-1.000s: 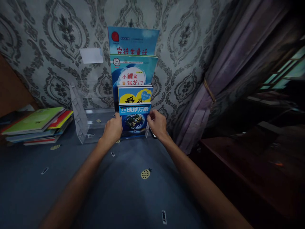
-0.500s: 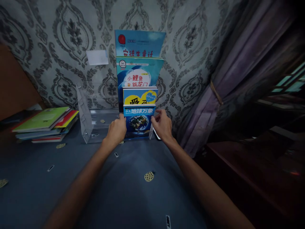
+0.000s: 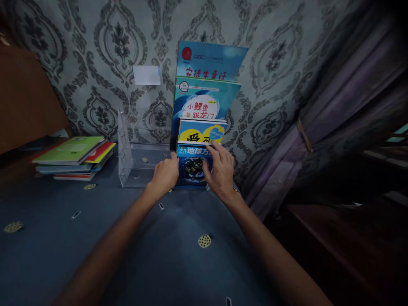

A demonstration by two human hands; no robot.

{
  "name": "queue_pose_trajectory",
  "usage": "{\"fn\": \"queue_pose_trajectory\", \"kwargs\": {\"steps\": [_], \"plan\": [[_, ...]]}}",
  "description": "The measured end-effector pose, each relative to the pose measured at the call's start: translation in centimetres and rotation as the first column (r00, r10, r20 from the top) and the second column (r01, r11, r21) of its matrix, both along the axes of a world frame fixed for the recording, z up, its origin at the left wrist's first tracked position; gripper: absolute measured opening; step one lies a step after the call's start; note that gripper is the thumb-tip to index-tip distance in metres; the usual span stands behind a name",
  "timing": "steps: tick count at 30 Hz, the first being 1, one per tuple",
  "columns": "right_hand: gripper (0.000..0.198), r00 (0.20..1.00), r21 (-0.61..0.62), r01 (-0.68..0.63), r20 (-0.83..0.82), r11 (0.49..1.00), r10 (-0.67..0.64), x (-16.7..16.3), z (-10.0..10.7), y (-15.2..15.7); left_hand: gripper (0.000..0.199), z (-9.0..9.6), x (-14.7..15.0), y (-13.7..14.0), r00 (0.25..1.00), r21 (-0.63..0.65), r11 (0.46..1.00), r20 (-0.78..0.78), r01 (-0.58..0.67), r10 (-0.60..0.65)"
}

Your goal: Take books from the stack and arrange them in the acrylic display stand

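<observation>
A dark blue book point(image 3: 191, 166) with a globe on its cover stands upright in the lowest front tier of a clear acrylic rack point(image 3: 125, 157). My left hand point(image 3: 164, 173) is closed at the book's left edge, its fingertips partly hidden. Over the right part of the cover lies my right hand point(image 3: 221, 170), thumb and fingers apart, fingertips near the top edge. Behind it, stepped upward, are a yellow and blue book point(image 3: 200, 131), a teal book point(image 3: 225, 95) and a taller blue book point(image 3: 216, 55).
To the left lies a stack of books point(image 3: 70, 151) with a green one on top. Patterned wallpaper point(image 3: 117, 46) rises behind the rack, with a white card-like rectangle point(image 3: 146, 75) in front. A tied curtain point(image 3: 296, 140) hangs right. The blue tablecloth point(image 3: 153, 263) has pineapple prints.
My right hand has moved from the globe book's right edge onto its front cover. My left hand stays at the left edge. The view has shifted, so the rack appears farther right.
</observation>
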State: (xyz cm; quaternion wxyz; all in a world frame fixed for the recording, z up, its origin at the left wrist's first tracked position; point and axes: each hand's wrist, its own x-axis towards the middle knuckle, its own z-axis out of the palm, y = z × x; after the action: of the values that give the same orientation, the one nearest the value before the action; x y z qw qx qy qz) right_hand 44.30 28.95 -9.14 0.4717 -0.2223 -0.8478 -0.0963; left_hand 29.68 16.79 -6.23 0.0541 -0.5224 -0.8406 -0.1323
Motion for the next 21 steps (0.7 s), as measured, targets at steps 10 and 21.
{"fn": "queue_pose_trajectory", "kwargs": {"steps": [10, 21], "plan": [[0.051, 0.998, 0.014, 0.063, 0.005, 0.998, -0.063, 0.0, 0.3, 0.4, 0.038, -0.2, -0.3, 0.0, 1.000, -0.007, 1.000, 0.008, 0.012, -0.012], [0.052, 0.999, 0.039, 0.031, 0.013, 0.999, -0.032, 0.4, 0.5, 0.5, 0.033, 1.5, -1.2, -0.7, 0.998, 0.068, 0.997, 0.060, -0.022, 0.018]]}}
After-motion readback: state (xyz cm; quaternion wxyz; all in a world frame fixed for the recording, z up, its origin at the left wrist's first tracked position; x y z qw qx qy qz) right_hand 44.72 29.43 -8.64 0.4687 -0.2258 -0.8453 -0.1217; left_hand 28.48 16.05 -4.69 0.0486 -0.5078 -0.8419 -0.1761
